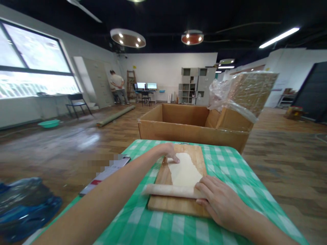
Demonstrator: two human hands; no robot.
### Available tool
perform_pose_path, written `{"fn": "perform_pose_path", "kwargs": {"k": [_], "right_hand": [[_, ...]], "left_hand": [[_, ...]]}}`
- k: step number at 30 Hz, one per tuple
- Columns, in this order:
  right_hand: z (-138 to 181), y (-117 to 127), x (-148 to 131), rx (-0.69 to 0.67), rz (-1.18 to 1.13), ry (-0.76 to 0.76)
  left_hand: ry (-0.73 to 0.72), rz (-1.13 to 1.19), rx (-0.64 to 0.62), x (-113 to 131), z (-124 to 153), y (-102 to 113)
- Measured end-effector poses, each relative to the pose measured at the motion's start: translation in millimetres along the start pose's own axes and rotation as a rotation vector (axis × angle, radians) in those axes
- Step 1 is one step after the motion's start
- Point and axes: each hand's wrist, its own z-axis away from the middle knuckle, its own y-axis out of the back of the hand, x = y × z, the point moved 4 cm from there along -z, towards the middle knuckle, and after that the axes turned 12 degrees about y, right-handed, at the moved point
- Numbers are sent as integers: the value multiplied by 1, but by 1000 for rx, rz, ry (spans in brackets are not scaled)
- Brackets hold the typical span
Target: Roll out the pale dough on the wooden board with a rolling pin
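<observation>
A thin, uneven sheet of dough (184, 170) lies on a wooden cutting board (163, 203). At the sheet's far left edge is my left hand (168, 150), its fingers curled and one digit pressed on the dough; the undersides of the other fingers are hidden. My right hand (217, 200) is closed round the right end of a pale rolling pin (173, 191). The pin lies across the near part of the board, by the dough's near edge, and its left end is blurred and sticks out past the board.
A green checked cloth (230, 183) covers the table. A phone (107, 175) lies at its left edge. Beyond stands a large open cardboard box (189, 131). Blue plastic bags (28, 207) sit at left, and a person (119, 86) stands in the background.
</observation>
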Motion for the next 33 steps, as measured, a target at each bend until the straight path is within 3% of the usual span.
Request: {"fn": "perform_pose_path", "kwargs": {"k": [6,15,20,23,26,29,33], "right_hand": [[1,-3,1,12,21,24],[0,-11,7,107,99,21],[-11,1,20,112,84,-103],[-18,8,27,74,33,-136],[-24,7,33,54,41,-79],[-35,-1,49,61,128,-70],[-58,-14,91,18,190,-224]], "left_hand": [[-57,90,77,-2,-5,-6],[-170,204,315,14,-9,-2],[-284,184,410,6,42,9],[-353,58,390,-6,83,-7],[-336,-50,392,-17,102,-31],[-290,-121,465,-18,94,-44],[-213,-199,592,-9,65,-38]]}}
